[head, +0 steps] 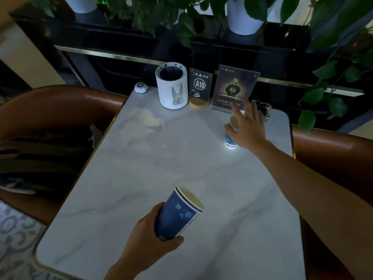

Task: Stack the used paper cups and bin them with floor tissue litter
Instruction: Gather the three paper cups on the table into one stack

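My left hand (149, 237) grips a stack of blue paper cups (177, 213) by the lower half, tilted with the rims pointing up and to the right, above the near part of the white marble table (141, 168). Two nested rims show at its mouth. Another blue-and-white paper cup (230, 136) stands upright at the far right of the table. My right hand (247, 126) reaches over it with fingers spread, the thumb at the cup's left side and the palm against its right side; the fingers are not closed on it.
At the table's far edge stand a white rabbit-print holder (171, 87), an A10 table sign (199, 88), an acrylic advert stand (235, 87), a call button (140, 87) and a glass ashtray (264, 110). Brown leather seats flank the table. Potted plants hang over the back ledge.
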`<action>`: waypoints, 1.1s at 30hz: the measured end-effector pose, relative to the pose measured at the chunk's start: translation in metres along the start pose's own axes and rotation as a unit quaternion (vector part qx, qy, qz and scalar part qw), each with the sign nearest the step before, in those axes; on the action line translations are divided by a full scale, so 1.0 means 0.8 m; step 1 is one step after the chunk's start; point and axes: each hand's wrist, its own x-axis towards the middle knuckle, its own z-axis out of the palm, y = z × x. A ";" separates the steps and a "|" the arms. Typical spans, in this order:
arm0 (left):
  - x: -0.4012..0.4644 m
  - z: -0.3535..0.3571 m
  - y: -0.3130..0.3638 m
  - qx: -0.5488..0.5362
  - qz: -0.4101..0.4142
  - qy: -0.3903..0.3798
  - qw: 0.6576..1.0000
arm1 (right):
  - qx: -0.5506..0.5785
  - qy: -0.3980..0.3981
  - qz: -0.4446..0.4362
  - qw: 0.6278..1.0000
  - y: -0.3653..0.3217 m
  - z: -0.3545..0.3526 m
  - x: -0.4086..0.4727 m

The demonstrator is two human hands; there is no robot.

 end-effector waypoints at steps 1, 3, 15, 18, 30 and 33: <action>0.001 -0.001 -0.001 0.000 -0.003 0.002 1.000 | -0.013 -0.022 0.004 1.000 0.004 0.006 0.008; 0.002 -0.003 -0.002 0.003 -0.008 0.001 1.000 | -0.011 -0.053 0.018 0.998 0.007 0.015 0.014; 0.001 -0.007 -0.004 0.018 -0.003 0.005 1.000 | 0.020 0.014 0.029 0.999 -0.004 0.010 -0.009; -0.001 -0.006 -0.007 0.022 0.006 0.010 1.000 | 0.036 0.028 0.028 0.999 -0.008 0.004 -0.023; -0.030 0.005 -0.028 0.051 0.030 0.001 0.998 | 0.285 0.079 0.011 0.955 -0.053 -0.057 -0.141; -0.037 0.011 -0.036 0.063 0.034 0.001 0.997 | 0.367 0.081 0.041 0.926 -0.066 -0.080 -0.178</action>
